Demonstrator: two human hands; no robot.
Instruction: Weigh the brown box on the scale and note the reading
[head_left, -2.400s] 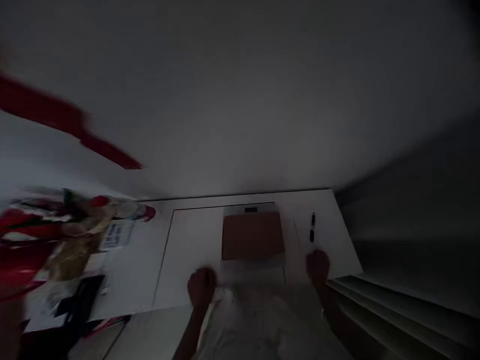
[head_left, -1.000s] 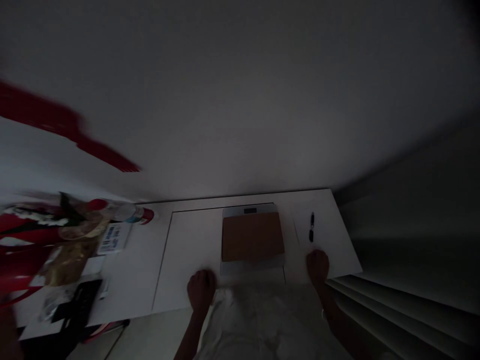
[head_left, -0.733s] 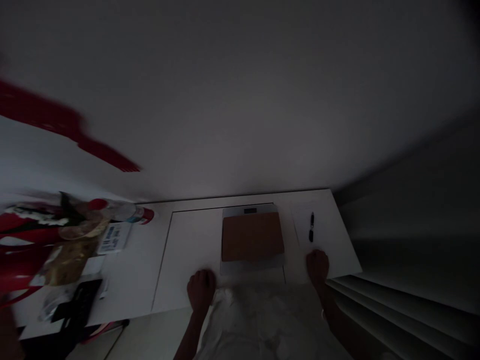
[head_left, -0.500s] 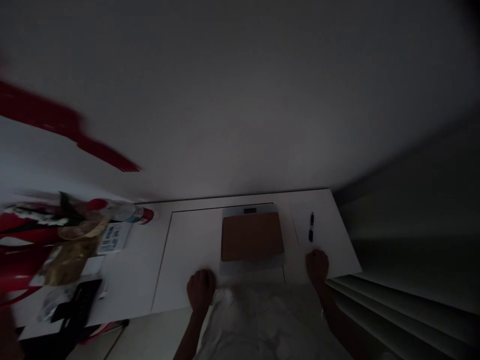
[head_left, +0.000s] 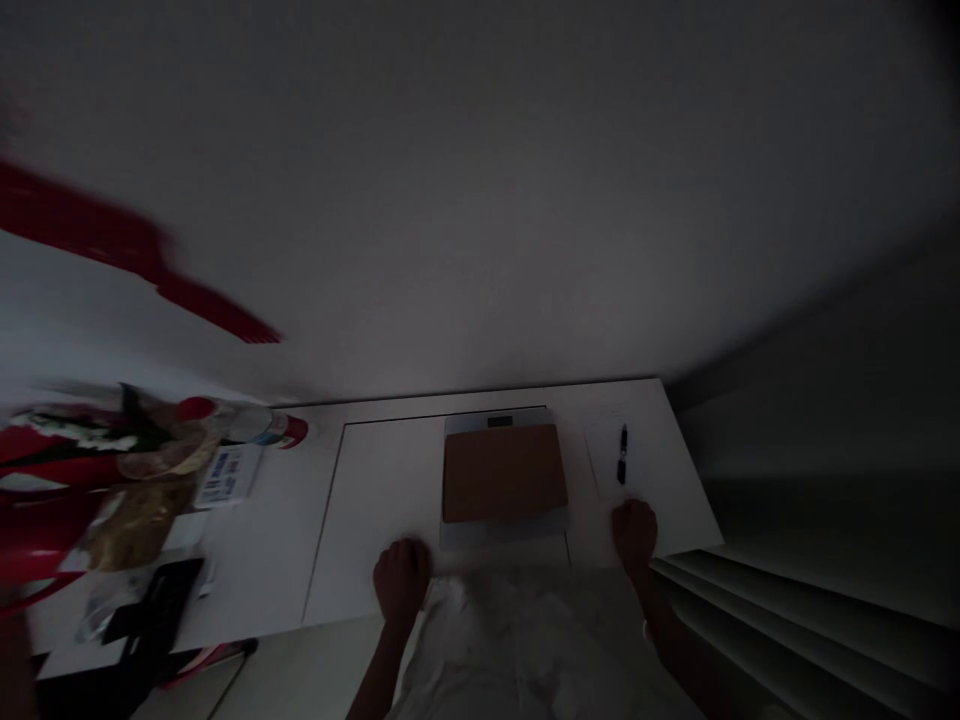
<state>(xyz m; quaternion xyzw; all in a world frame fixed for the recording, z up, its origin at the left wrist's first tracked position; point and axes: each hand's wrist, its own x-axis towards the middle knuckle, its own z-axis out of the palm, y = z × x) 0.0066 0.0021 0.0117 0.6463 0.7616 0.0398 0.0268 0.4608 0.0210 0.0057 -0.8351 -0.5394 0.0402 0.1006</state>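
The scene is dim. My left hand rests as a closed fist on the white table near its front edge, holding nothing. My right hand is also curled shut on the table, just right of a grey scale. A flat brown cardboard piece lies on the scale between my hands. A black pen lies a little beyond my right hand.
A pile of red and brown packets and a red-capped bottle crowd the table's left side, with a black object at the front left. A white wall rises behind. White slats run along the right.
Both fists have stayed in place on the table. The view has settled from a blur and shifted only slightly.
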